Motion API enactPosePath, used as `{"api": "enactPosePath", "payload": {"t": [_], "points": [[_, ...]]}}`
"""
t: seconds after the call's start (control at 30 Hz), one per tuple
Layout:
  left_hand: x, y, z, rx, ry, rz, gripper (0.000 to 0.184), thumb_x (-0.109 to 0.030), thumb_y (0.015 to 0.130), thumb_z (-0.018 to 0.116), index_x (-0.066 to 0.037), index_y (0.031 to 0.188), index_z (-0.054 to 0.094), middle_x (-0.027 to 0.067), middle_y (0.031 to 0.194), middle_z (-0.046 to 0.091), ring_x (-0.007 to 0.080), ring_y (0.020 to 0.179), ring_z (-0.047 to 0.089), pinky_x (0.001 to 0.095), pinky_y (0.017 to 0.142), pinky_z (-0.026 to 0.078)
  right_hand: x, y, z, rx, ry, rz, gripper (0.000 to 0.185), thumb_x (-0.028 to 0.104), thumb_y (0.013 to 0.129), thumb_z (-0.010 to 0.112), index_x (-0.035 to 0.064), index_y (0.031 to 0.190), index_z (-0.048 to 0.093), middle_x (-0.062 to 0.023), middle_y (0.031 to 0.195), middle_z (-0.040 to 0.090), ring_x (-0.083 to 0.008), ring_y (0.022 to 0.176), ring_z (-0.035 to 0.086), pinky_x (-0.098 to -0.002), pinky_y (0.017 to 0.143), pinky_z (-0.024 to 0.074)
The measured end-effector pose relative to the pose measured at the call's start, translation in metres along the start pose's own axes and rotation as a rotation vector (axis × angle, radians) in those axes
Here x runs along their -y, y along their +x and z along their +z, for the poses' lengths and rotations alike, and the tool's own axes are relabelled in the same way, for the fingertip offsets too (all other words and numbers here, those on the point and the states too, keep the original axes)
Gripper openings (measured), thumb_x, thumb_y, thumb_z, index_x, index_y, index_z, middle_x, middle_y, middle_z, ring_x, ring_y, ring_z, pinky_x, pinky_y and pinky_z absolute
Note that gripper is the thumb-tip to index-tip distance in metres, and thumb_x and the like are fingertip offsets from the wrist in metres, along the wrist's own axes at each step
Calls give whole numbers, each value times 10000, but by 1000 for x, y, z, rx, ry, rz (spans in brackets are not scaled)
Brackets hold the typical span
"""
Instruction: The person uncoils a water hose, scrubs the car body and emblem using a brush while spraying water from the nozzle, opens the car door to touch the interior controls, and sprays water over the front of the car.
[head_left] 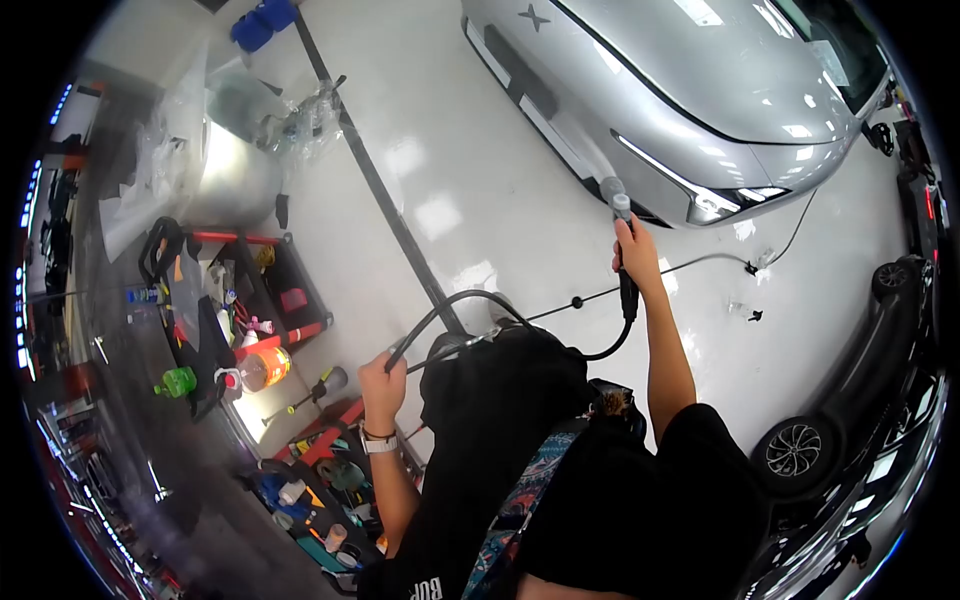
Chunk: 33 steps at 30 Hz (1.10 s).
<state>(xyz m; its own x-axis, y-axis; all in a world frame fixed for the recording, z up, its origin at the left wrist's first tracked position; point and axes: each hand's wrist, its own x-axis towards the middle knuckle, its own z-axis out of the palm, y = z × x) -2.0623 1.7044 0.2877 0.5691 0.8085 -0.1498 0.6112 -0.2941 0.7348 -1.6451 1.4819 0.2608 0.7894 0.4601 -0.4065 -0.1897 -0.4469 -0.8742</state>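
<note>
My right hand is wrapped around the black grip of a hose-fed spray gun. Its pale grey nozzle points toward the lower front bumper of a silver car, close to the headlight. Whether the nozzle touches the bumper, I cannot tell. From the gun's lower end a black hose curves past my body to my left hand. That hand is closed on the hose, holding a raised loop of it out to the left.
Red-and-black tool carts with bottles stand at left, near a plastic-draped bin. A thin cable crosses the floor below the car. Another dark car stands at right. Blue objects lie at upper left.
</note>
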Motion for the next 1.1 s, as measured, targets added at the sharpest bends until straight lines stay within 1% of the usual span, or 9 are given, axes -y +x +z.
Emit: {"api": "enactPosePath", "payload": {"t": [0.1, 0.23, 0.3, 0.37, 0.4, 0.43, 0.57, 0.87, 1.1], "points": [[11, 31, -1, 67, 3, 14, 248, -141, 842, 613, 48, 690, 562, 196, 540, 496, 254, 443, 500, 378, 475, 399, 18, 11, 9, -193, 122, -46, 406, 280, 996, 482, 56, 1334, 504, -8, 651, 469, -116, 463, 488, -291, 449, 422], [22, 82, -14, 97, 26, 57, 270, -150, 843, 609, 43, 669, 539, 207, 546, 515, 323, 462, 533, 393, 481, 408, 83, 8, 30, -163, 199, -152, 390, 297, 1004, 474, 63, 1313, 520, -4, 666, 495, -109, 498, 503, -266, 486, 419], [24, 117, -31, 88, -14, 81, 265, -137, 844, 610, 44, 667, 529, 178, 519, 482, 233, 440, 490, 375, 470, 383, 104, 15, 44, -128, 220, -201, 389, 310, 1007, 476, 64, 1304, 525, -3, 673, 508, -108, 508, 508, -259, 499, 416], [38, 156, -46, 51, -74, 59, 280, -132, 859, 610, 42, 661, 514, 126, 501, 423, 125, 473, 412, 344, 461, 346, 121, 25, 57, -156, 344, -184, 273, 335, 1027, 492, 67, 982, 515, -38, 715, 553, -108, 473, 506, -247, 459, 426], [44, 175, -51, 56, -141, 47, 291, -129, 877, 605, 39, 661, 507, 88, 513, 378, 78, 534, 361, 321, 465, 320, 130, 29, 62, -172, 342, -192, 283, 353, 1026, 497, 77, 969, 510, -32, 706, 553, -107, 468, 502, -244, 456, 423], [51, 194, -57, 61, -149, 63, 291, -129, 877, 605, 39, 661, 507, 88, 513, 378, 78, 534, 361, 321, 465, 320, 123, 39, 61, -247, 304, -130, 339, 368, 1019, 484, 53, 1082, 592, -15, 702, 564, -113, 495, 513, -256, 501, 413], [84, 269, -97, 120, -169, 117, 306, -142, 889, 608, 38, 661, 510, 69, 516, 391, 84, 531, 374, 323, 470, 320, 149, 50, 101, -470, 413, -26, 336, 362, 1021, 475, 49, 1040, 594, -29, 691, 564, -118, 505, 509, -277, 496, 416], [145, 417, -186, 155, -240, 108, 354, -174, 919, 608, 31, 661, 478, 27, 526, 381, 81, 552, 337, 323, 481, 279, 253, 82, 235, -338, 477, -201, 388, 410, 1010, 475, 34, 1031, 564, -20, 685, 550, -113, 479, 480, -266, 463, 395], [177, 504, -222, 269, -637, -69, 388, -176, 960, 582, -29, 610, 505, -13, 543, 476, 69, 527, 434, 266, 492, 323, 259, 126, 292, -525, 490, 44, 364, 361, 1024, 448, 37, 1118, 586, -26, 689, 544, -109, 515, 496, -273, 495, 416]]}}
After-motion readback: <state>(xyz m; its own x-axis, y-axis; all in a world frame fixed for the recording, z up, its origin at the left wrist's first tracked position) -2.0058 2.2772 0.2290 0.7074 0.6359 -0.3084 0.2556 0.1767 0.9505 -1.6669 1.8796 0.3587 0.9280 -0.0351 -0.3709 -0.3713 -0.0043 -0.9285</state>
